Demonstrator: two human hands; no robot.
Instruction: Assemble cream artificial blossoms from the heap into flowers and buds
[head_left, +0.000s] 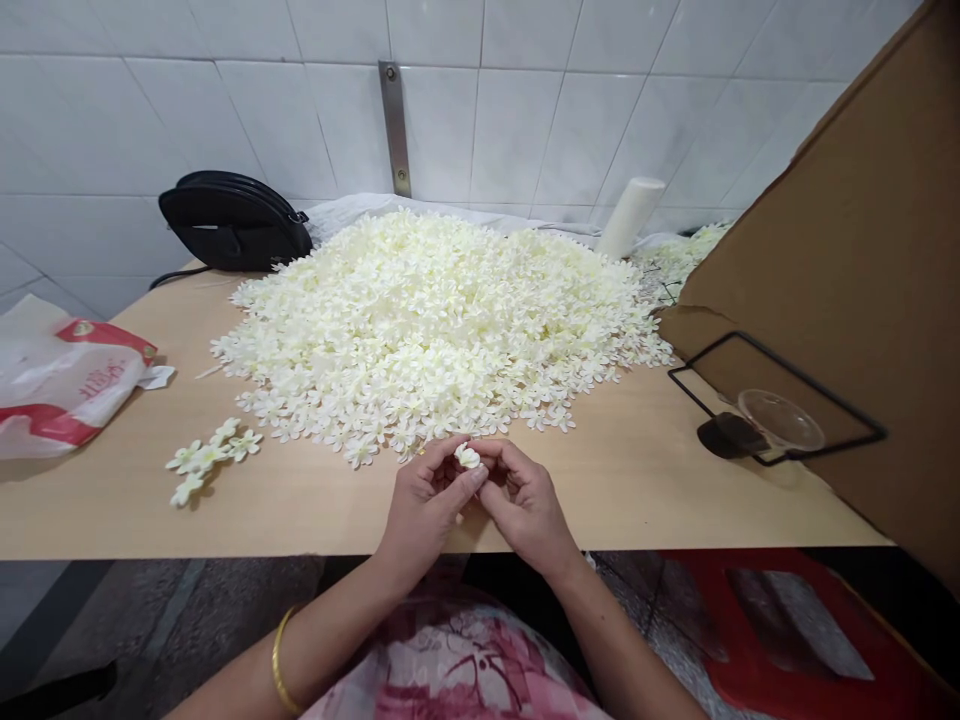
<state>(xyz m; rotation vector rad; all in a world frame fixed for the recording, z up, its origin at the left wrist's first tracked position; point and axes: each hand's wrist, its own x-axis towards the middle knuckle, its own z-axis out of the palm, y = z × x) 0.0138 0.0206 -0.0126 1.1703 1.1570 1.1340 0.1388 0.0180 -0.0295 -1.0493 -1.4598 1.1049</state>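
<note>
A big heap of small cream fabric flowers [442,320] covers the middle of the wooden table [637,480]. Just in front of the heap, my left hand [424,505] and my right hand [525,500] meet over the table's near edge. Together their fingertips pinch one small white flower [467,456]. Both hands have their fingers curled in. A gold bangle sits on my left wrist. A short strip of joined flowers [210,455] lies on the table to the left of my hands.
A black iron-shaped device [232,222] stands at the back left by the tiled wall. A white-and-red plastic bag [60,385] lies at the left edge. A cardboard sheet [862,280], black wire frame [780,400] and clear cup [780,420] are at right. A white cylinder [630,215] stands behind the heap.
</note>
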